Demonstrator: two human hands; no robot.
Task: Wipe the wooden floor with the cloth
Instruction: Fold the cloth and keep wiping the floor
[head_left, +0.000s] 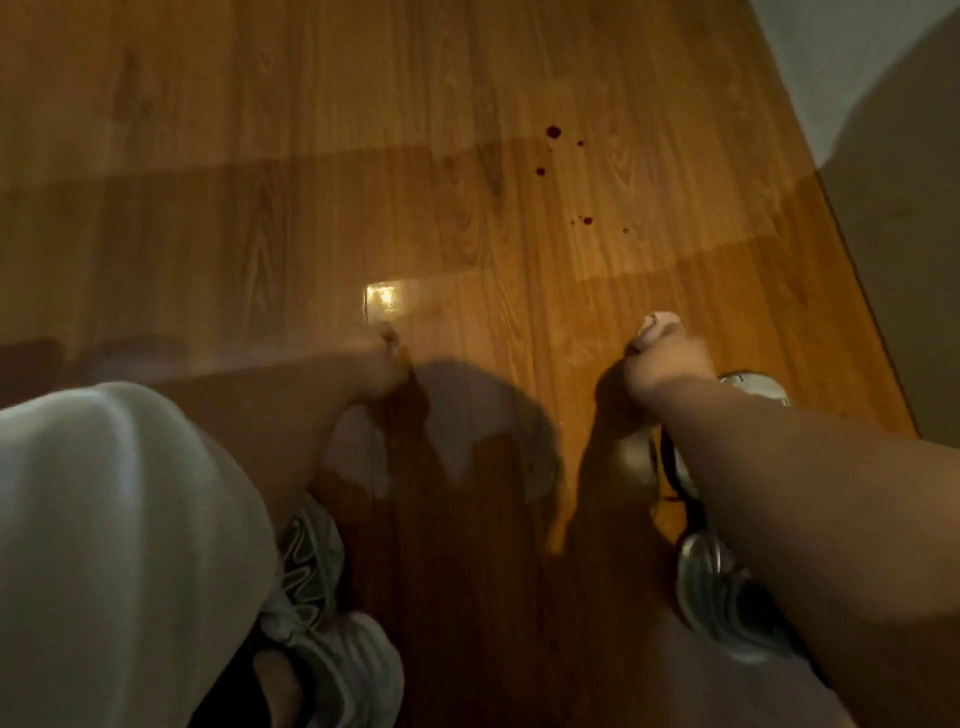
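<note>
Down in a crouch the person was, both arms out over the wooden floor (260, 104); the left hand (376, 358) was blurred but balled up, and a greyish, smeared shape hung from it toward the boards, which I took for the cloth (457, 415); so that hand looked clamped on the cloth's upper edge. The right hand (667, 353) was well apart from it, to the right, fingers curled into a fist; whether it pinched anything I could not tell, its underside being in shadow. The cloth hung between the two hands, nearer the left; whether it touched the boards could not be made out. Farther off and a little right lay a scatter of dark red spots (553, 133), unwiped, near the pale wall (857, 78); a bright glint (387, 301) sat just beyond the left hand. A pale trousered knee (104, 519) filled the near left; grey shoes (727, 597) were planted close in.

By my reading, wiping had not begun; this was the readying step, cloth in hand. The next move would call for lowering the cloth flat, reaching far and right to the spots, and pressing down while dragging across them; a bunched cloth would likely smear rather than lift.
</note>
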